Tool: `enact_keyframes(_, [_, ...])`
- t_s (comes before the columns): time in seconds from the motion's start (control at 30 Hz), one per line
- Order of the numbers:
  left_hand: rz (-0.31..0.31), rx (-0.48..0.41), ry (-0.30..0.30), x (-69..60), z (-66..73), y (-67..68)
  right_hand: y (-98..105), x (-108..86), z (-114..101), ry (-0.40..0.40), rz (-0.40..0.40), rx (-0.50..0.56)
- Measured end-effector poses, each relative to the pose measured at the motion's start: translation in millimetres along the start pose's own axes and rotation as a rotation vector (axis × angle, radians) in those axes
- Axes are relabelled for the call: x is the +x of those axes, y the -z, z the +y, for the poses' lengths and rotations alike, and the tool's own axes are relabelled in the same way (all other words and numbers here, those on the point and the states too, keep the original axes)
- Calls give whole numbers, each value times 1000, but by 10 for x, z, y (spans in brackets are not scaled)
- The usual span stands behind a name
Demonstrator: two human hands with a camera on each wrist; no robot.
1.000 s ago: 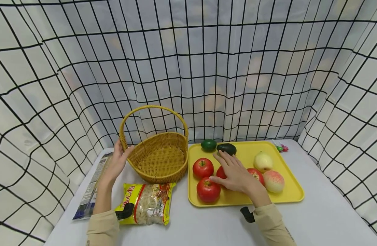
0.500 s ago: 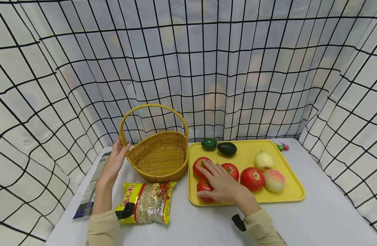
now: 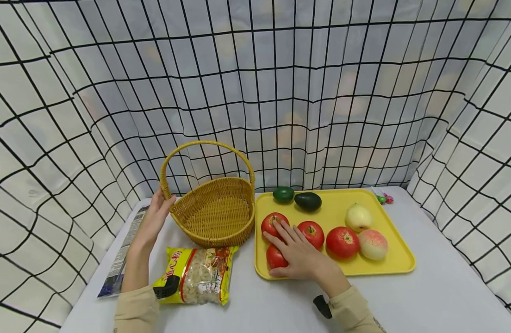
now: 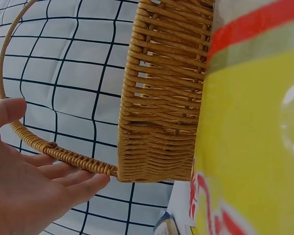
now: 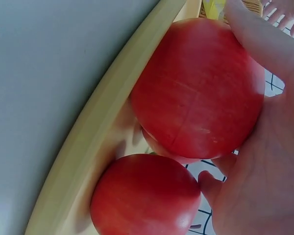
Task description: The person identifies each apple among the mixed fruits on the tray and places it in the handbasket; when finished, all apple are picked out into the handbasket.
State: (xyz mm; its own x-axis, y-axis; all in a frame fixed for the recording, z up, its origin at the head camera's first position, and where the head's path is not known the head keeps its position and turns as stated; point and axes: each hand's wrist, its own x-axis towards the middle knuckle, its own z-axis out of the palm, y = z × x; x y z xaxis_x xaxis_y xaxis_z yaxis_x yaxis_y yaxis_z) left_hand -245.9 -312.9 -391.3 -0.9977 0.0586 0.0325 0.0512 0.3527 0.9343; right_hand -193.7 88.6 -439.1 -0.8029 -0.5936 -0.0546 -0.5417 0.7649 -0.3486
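Observation:
A yellow wicker basket (image 3: 217, 217) with a tall arched handle stands left of the yellow tray (image 3: 399, 266). My left hand (image 3: 153, 221) touches the handle's left base; in the left wrist view its fingers lie loosely along the handle, with the thumb apart. Over the tray's front left, my right hand (image 3: 299, 254) grips the nearest red apple (image 5: 201, 93), thumb on one side and fingers on the other. Another red apple (image 3: 273, 224) lies just beyond its fingertips. Two more red apples, one at the middle (image 3: 311, 233) and one further right (image 3: 342, 243), sit to its right.
The tray also bears a peach (image 3: 373, 244), a pale yellow-green fruit (image 3: 358, 217), a dark avocado (image 3: 308, 201) and a smaller green fruit (image 3: 283, 194). A yellow food bag (image 3: 201, 276) lies before the basket, a flat packet (image 3: 124, 254) at left. Small candies (image 3: 384, 199) lie behind the tray's right side.
My right hand has moved left and toward me from over the middle of the tray, and now wraps round the front left apple. The left hand stays at the basket handle.

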Motion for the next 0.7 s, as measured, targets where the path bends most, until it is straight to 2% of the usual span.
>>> enact_keyframes(0.47, [-3,-6,10,-41,-17,9,-17,-15,3,4,-17,-28])
enact_keyframes(0.7, [0,-6,3,0,-8,2,20,-34,-21,-46,-48,-30])
